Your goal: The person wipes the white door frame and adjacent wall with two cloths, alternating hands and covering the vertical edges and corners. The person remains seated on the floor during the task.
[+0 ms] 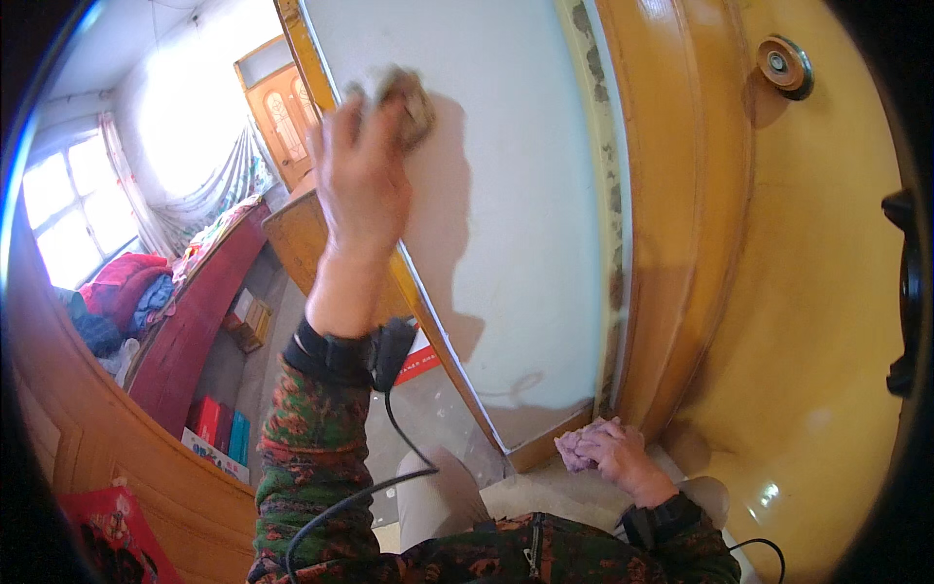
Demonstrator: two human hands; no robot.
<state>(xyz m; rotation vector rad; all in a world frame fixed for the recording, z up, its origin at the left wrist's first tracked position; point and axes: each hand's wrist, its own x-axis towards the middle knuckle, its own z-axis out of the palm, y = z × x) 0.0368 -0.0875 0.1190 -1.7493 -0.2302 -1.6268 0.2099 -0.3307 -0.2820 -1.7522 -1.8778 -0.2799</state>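
Note:
My left hand (365, 185) is raised against a pale blue-white panel (525, 224), arm stretched upward. Its fingers are closed round a wadded brownish-grey cloth (413, 107), blurred by motion, near the panel's upper left edge. Low on the right, my right hand (623, 459) grips a crumpled light purple cloth (581, 446) near the panel's bottom corner. A black band with a cable is strapped at my left wrist, and another dark band sits at the right one.
A yellow wooden door (808, 263) with a round knob (784, 66) stands on the right. Beyond the panel's left edge, a red-sided bed platform (199, 336) carries piled bedding (126, 282). Boxes (251, 321) sit on the floor there. A wooden edge (146, 443) curves along the lower left.

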